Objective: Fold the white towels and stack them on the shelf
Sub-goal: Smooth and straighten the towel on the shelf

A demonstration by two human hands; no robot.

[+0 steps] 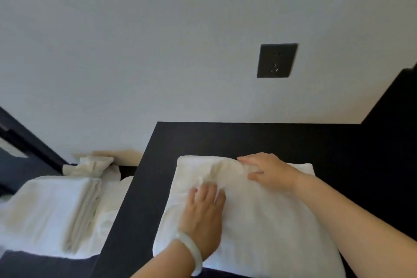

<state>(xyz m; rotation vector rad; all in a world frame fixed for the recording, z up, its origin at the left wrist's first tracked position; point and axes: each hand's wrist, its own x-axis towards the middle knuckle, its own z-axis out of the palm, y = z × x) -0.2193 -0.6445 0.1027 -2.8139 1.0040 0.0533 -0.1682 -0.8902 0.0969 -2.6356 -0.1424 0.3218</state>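
Towel (259, 221) lies spread on the dark table (248, 137), white, soft and rucked near its far end; its long axis seems to run away from the person. Left hand (203, 212) presses flat on its left half, fingers straight. Right hand (270, 171) sits at the far edge, with the ruck just off its fingertips; whether thumb and fingers pinch cloth I cannot tell. Folded stack (52, 212) sits lower left.
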